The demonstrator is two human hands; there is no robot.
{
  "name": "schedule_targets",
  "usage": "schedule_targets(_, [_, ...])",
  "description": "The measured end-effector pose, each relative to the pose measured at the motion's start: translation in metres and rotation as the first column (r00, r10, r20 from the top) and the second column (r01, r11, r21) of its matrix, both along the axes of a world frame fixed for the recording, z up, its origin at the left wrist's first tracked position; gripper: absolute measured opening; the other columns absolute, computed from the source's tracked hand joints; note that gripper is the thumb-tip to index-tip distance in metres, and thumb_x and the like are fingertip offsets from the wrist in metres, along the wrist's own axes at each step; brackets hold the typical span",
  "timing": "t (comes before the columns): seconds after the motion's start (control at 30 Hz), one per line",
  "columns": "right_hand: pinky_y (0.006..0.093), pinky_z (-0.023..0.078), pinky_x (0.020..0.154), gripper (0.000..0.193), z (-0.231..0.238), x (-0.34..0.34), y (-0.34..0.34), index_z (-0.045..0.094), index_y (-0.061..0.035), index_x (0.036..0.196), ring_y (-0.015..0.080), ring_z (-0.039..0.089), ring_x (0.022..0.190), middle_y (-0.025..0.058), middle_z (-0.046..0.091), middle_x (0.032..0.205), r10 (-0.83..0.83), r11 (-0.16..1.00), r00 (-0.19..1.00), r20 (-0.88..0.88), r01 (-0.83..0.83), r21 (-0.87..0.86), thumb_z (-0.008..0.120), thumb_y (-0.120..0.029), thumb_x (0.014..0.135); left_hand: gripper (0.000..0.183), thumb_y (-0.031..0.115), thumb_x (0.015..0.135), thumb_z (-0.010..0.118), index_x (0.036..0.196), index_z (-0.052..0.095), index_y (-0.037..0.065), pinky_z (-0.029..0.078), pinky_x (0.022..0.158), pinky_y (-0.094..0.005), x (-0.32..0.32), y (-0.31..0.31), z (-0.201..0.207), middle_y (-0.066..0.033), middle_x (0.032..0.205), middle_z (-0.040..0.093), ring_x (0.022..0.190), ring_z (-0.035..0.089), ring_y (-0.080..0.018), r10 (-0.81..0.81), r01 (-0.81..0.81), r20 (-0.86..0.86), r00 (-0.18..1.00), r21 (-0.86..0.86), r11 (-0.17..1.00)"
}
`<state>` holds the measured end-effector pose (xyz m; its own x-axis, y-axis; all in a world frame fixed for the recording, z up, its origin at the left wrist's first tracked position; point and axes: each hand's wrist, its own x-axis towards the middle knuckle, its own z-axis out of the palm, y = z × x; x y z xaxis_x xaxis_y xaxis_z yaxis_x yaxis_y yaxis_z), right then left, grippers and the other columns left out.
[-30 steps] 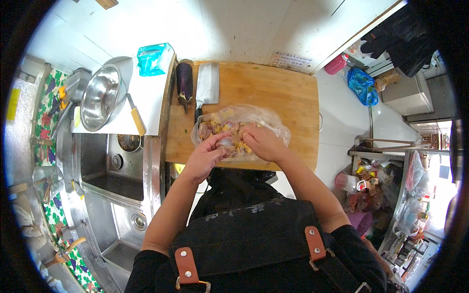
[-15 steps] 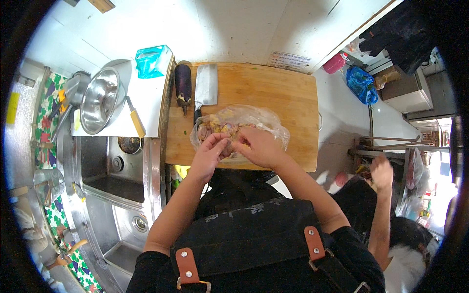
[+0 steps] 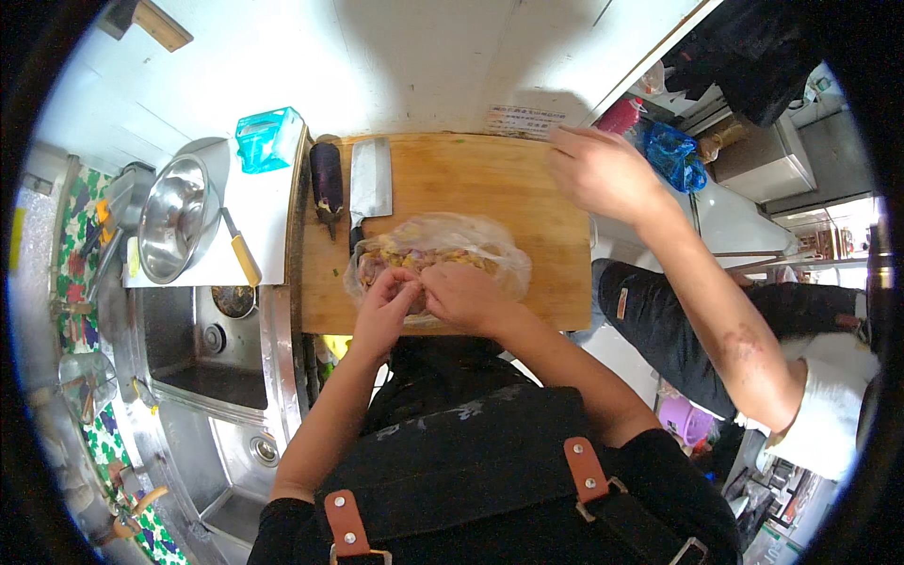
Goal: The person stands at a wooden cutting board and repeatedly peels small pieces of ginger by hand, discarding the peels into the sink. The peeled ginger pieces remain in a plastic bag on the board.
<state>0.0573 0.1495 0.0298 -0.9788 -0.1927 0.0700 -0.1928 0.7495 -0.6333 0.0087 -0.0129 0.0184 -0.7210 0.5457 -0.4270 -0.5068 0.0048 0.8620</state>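
A clear plastic bag point(image 3: 504, 252) of raw, yellowish-pink meat pieces point(image 3: 400, 252) lies on the wooden cutting board point(image 3: 471, 179). At its near edge, my left hand point(image 3: 384, 306) and my right hand point(image 3: 461, 297) meet with closed fingers, pinching the plastic between them. The exact grip is partly hidden by the fingers. Beyond the bag, a cleaver point(image 3: 371, 184) lies flat with its dark handle toward me, partly under or against the bag. Left of the cleaver rests a dark purple eggplant point(image 3: 327, 184).
A co-worker's hand point(image 3: 603, 174) reaches over the board's right side. At left, a white counter holds a steel bowl point(image 3: 174, 217), a teal package point(image 3: 268, 139) and a yellow-handled knife point(image 3: 243, 254). Steel sinks point(image 3: 212, 377) lie below it.
The co-worker has moved in from the right, with an arm now stretched over the board's right side. My view has shifted slightly; both hands stay together at the bag's near edge.
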Motion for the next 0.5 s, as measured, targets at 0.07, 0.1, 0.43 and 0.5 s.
schedule_targets(0.07, [0.0481,0.046,0.072,0.02,0.001,0.0,0.0,0.056,-0.0045,0.085,0.0358,0.059,0.084,0.0174,0.061,0.085,0.001,0.999,0.997,0.072,-0.004,0.04,0.049,-0.023,0.081,0.006,0.012,0.091,0.055,0.094,0.053,0.007,0.042,0.068,-0.02,0.002,-0.002,0.002,0.0019,0.085,0.056,0.077,0.052,-0.0058,-0.013,0.013,0.0,1.0,0.004,1.0])
schedule_targets(0.1, [0.0483,0.046,0.072,0.02,0.001,0.0,0.0,0.056,-0.0046,0.085,0.0362,0.059,0.084,0.0178,0.061,0.085,-0.001,1.0,0.996,0.09,-0.001,0.021,0.05,-0.023,0.08,0.005,0.012,0.09,0.055,0.093,0.053,0.008,0.042,0.068,-0.0199,0.004,-0.002,0.002,0.0021,0.085,0.056,0.077,0.052,-0.0056,-0.022,0.022,0.005,1.0,0.008,1.0])
schedule_targets(0.43, [0.0495,0.039,0.066,0.019,-0.005,0.005,0.015,0.049,-0.002,0.079,0.0403,0.053,0.078,0.02,0.054,0.077,-0.132,0.985,0.986,0.103,0.143,-0.099,0.049,-0.021,0.081,0.009,0.009,0.086,0.052,0.094,0.05,0.013,0.037,0.066,-0.0203,0.004,-0.017,0.007,0.005,0.081,0.045,0.073,0.045,-0.0075,0.05,-0.103,0.227,0.972,0.224,0.969])
schedule_targets(0.5, [0.0494,0.04,0.067,0.018,-0.006,0.003,0.015,0.049,-0.0018,0.08,0.0402,0.053,0.079,0.0203,0.054,0.078,-0.162,0.983,0.981,0.104,0.17,-0.069,0.048,-0.019,0.082,0.011,0.007,0.086,0.051,0.094,0.049,0.013,0.039,0.07,-0.0217,0.002,-0.021,0.009,0.0041,0.084,0.045,0.076,0.047,-0.0088,0.095,-0.169,0.283,0.954,0.252,0.953])
